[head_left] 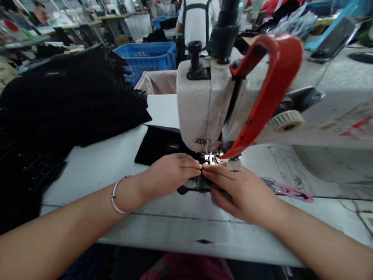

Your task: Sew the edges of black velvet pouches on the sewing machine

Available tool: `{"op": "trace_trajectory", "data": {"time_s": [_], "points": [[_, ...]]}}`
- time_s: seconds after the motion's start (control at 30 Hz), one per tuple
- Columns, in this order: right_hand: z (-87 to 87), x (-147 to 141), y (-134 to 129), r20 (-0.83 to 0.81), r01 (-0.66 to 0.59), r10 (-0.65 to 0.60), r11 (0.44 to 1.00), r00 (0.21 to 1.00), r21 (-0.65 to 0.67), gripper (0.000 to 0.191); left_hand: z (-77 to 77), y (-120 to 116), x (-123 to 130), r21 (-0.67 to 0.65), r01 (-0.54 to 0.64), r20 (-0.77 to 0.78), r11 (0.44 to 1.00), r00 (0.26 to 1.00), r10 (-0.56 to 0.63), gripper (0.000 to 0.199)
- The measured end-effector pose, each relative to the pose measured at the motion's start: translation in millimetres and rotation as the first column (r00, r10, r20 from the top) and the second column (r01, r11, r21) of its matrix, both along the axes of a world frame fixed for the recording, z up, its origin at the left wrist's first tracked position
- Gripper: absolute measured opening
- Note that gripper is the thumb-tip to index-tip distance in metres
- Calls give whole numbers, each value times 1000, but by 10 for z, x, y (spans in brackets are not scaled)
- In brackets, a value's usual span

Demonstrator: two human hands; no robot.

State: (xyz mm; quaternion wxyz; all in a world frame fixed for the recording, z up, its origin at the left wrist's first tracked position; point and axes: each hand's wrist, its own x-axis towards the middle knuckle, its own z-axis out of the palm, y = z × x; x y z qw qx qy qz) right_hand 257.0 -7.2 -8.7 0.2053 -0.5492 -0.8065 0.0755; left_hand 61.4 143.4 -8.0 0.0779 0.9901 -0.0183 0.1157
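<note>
Blue basket (160,58) just behind some beige cloth (163,81); near it, a person (198,21) in white with dark green straps; clear plastic (293,21) farther right.

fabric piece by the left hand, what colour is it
The fabric piece is black, best seen in the head view.

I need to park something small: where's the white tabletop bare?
Bare tabletop: between the black fabric stack and left forearm, and the front strip below the ruler markings. Crowded: the presser foot, with left hand and right hand close in.
</note>
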Motion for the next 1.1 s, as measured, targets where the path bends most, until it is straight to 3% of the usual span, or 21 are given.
{"op": "trace_trajectory", "data": {"time_s": [0.13, 0.27, 0.43, 1.1], "points": [[-24, -30, 42, 48, 68, -69, 998, 996, 13, 39, 2, 82, 62, 26, 3, 106, 1000, 994, -6, 26], [-43, -47, 74, 44, 122, -123, 992, 991, 26, 37, -16, 160, 111, 10, -50, 96, 999, 994, 49, 25], [-43, -34, 84, 23, 102, -103, 994, 994, 30, 36, -53, 235, 144, 20, -129, 102, 991, 987, 126, 26], [-64, -25, 99, 24, 120, -120, 993, 992, 4, 33, -75, 278, 124, 13, -142, 137, 990, 981, 139, 24]]}}
